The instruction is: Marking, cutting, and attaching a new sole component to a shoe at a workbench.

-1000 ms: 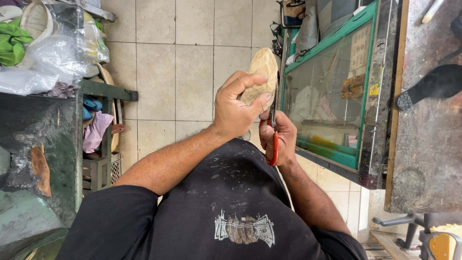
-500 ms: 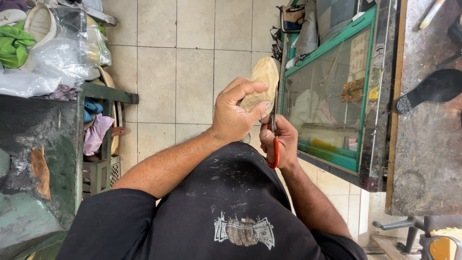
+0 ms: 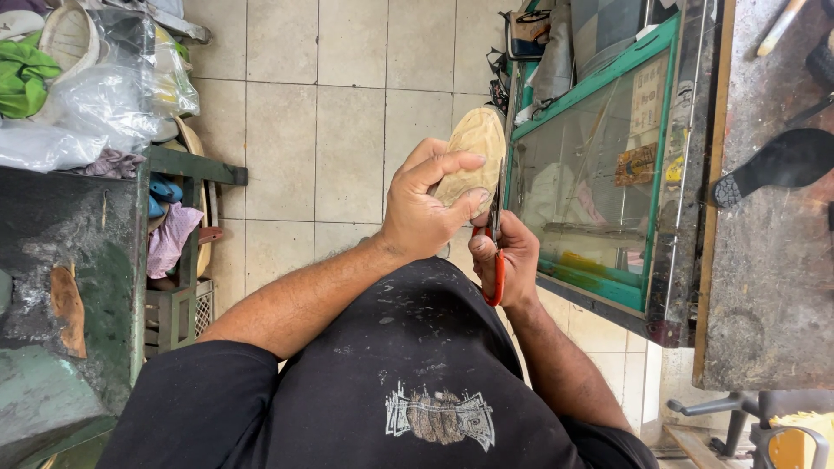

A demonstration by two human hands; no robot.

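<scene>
Holding a tan shoe sole (image 3: 473,152) up in front of the chest, the left hand (image 3: 426,208) is wrapped around its lower end, thumb on one side and fingers curled over the other. The right hand (image 3: 508,256) is closed around the red handles of a pair of scissors (image 3: 495,234), and the blades run up along the right edge of the sole. The two hands are close together, almost touching. The sole looks thin and light, and a bit bendy, so it may flop if it is held only at the tip. Gripping it near the middle, close to the cutting edge, looks like the steady way. Below is a tiled floor (image 3: 347,104), and a green glass cabinet (image 3: 608,174) stands at the right.
</scene>
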